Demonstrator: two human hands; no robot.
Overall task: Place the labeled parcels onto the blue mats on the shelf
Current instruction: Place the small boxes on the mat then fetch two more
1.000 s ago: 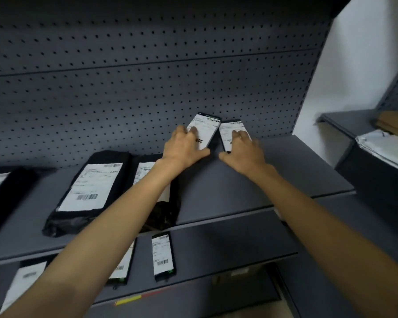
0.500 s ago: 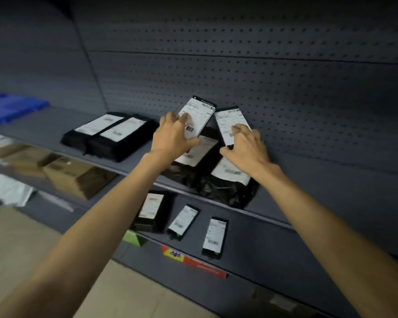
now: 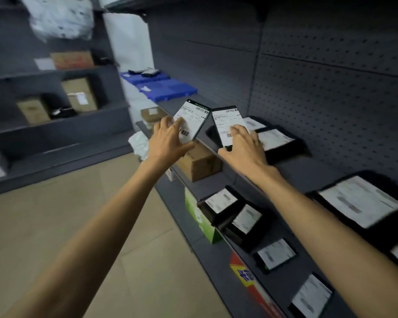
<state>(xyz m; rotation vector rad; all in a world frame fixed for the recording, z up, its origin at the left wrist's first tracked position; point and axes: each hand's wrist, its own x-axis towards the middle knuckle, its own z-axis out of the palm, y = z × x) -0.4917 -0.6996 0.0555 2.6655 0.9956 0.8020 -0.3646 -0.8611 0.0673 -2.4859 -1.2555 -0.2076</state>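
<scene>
My left hand (image 3: 168, 141) holds a small black parcel with a white barcode label (image 3: 194, 118), lifted in the air in front of the shelf edge. Just right of it, my right hand (image 3: 244, 146) holds a second small labeled parcel (image 3: 226, 122) above the grey shelf (image 3: 292, 166). Both parcels are tilted with their labels facing me. Blue mats (image 3: 168, 88) lie at the far end of the same shelf, beyond both parcels. Two dark items (image 3: 145, 71) rest on the farthest mat.
Black bagged parcels with labels (image 3: 274, 138) (image 3: 359, 200) lie on the shelf by my right arm. The lower shelf carries small labeled boxes (image 3: 223, 203), a green carton (image 3: 200, 219) and a brown carton (image 3: 198, 164). A second shelf unit with cartons (image 3: 78, 92) stands at left across tan floor.
Both hands lifted the two small parcels off the shelf and carried them leftward along it. My view swung left, bringing the blue mats into sight ahead.
</scene>
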